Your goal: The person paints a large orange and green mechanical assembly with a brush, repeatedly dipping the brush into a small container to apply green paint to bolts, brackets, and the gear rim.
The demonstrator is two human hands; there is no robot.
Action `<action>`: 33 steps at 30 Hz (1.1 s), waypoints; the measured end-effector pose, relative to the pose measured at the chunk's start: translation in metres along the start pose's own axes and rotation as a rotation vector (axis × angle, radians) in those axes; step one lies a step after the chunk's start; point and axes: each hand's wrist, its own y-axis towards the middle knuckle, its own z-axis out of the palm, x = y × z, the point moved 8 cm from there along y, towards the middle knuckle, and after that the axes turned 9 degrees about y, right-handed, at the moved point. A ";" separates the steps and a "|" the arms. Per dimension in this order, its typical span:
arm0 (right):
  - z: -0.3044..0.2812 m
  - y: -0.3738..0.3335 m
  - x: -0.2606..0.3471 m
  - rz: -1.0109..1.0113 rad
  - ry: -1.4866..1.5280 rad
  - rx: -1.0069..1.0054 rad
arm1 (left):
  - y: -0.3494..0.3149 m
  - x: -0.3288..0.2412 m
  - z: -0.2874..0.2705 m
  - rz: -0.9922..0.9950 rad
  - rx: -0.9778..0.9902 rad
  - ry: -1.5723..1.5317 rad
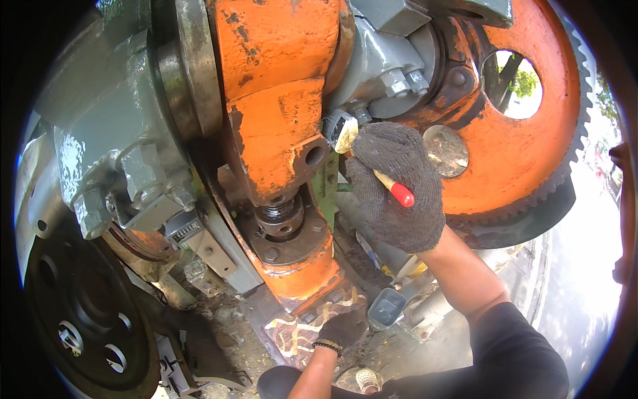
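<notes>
My right hand (395, 186), in a dark grey knit glove, is closed around a paintbrush (403, 194) with a pale, red-tipped handle. The brush's bristle end (347, 135) reaches the grey-painted bolted housing (372, 73), close below its bolts. Lower down, my left hand (342, 330), also gloved and with a dark bracelet at the wrist, is by a brown-and-cream patterned cloth (292, 336). Its fingers are too hard to make out to tell how they are set. Just right of it stands a small tub (387, 309) with grey paint in it.
An orange machine arm (272, 86) with chipped paint rises ahead, above a greasy threaded screw (279, 216). To the right is a large orange gear wheel (525, 159) with round holes. A black wheel (86, 299) and a grey bolted casting (109, 153) fill the left.
</notes>
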 end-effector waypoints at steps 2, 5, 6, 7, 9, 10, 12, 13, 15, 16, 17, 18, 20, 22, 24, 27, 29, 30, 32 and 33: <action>0.002 -0.001 0.000 -0.038 0.014 0.012 | -0.003 0.003 -0.003 -0.077 0.058 -0.055; 0.004 0.005 -0.011 -0.078 0.021 0.043 | -0.011 0.000 -0.032 -0.260 0.194 -0.230; 0.004 0.009 -0.019 -0.052 0.017 0.065 | -0.008 0.000 -0.032 -0.268 0.215 -0.246; 0.008 0.012 -0.023 -0.031 0.024 0.087 | -0.008 0.001 -0.032 -0.288 0.230 -0.264; -0.003 0.016 -0.020 0.011 -0.022 0.029 | -0.005 0.005 -0.029 -0.289 0.198 -0.289; -0.011 0.021 -0.017 0.029 -0.048 0.003 | -0.003 0.009 -0.023 -0.269 0.146 -0.297; -0.031 0.037 -0.004 -0.078 -0.053 -0.059 | -0.008 0.018 -0.020 -0.285 0.129 -0.309; -0.038 0.041 0.002 -0.118 -0.086 -0.061 | -0.006 0.016 -0.020 -0.287 0.165 -0.320; -0.046 0.048 0.014 -0.191 -0.166 -0.045 | -0.004 0.013 -0.017 -0.269 0.206 -0.333; -0.048 0.051 0.020 -0.228 -0.209 -0.037 | -0.004 0.014 -0.019 -0.255 0.206 -0.329; -0.048 0.055 0.025 -0.264 -0.251 -0.029 | -0.003 0.015 -0.020 -0.243 0.206 -0.325; -0.048 0.057 0.029 -0.301 -0.292 -0.022 | -0.004 0.015 -0.022 -0.242 0.194 -0.310; -0.053 0.058 0.033 -0.340 -0.309 -0.022 | -0.003 0.011 -0.028 -0.226 0.170 -0.280; -0.063 0.060 0.028 -0.313 -0.160 -0.066 | -0.001 0.010 -0.026 -0.210 0.160 -0.250; -0.068 0.063 0.026 -0.303 -0.070 -0.096 | 0.003 0.011 -0.015 -0.158 0.115 -0.188; -0.067 0.063 0.029 -0.358 -0.139 -0.101 | 0.009 0.016 0.014 -0.079 0.038 -0.108; -0.068 0.061 0.031 -0.394 -0.196 -0.108 | 0.008 0.018 0.014 -0.086 0.029 -0.135; -0.066 0.059 0.031 -0.408 -0.210 -0.098 | 0.009 0.019 0.013 -0.095 0.022 -0.147; -0.059 0.046 0.025 -0.427 -0.230 -0.065 | 0.009 0.017 0.007 -0.144 0.014 -0.168; -0.054 0.039 0.027 -0.357 -0.219 0.011 | 0.009 0.013 0.002 -0.127 0.006 -0.152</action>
